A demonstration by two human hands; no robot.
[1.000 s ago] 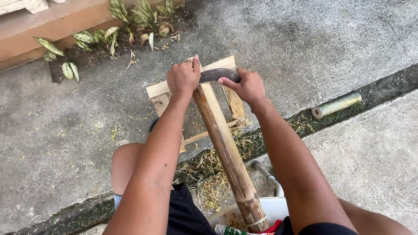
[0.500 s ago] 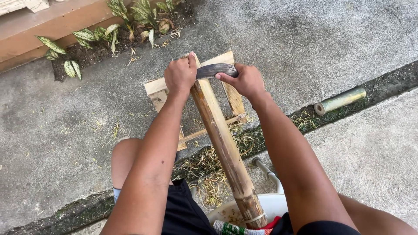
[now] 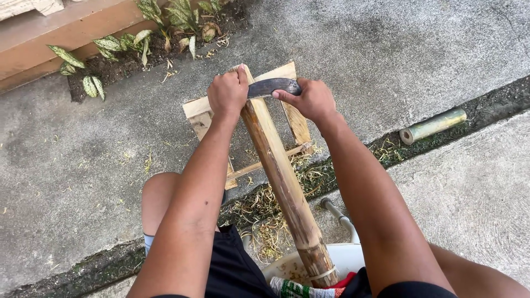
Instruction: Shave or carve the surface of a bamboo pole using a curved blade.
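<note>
Short bamboo piece (image 3: 433,125), leafy plants (image 3: 165,14)

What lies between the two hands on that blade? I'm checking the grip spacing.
In the head view, the top of the bamboo pole lies between the left hand and right hand, under the dark blade that both grip.

Green-and-white printed wrapper (image 3: 291,288) at the bottom edge, beside a white tub (image 3: 345,258).
</note>
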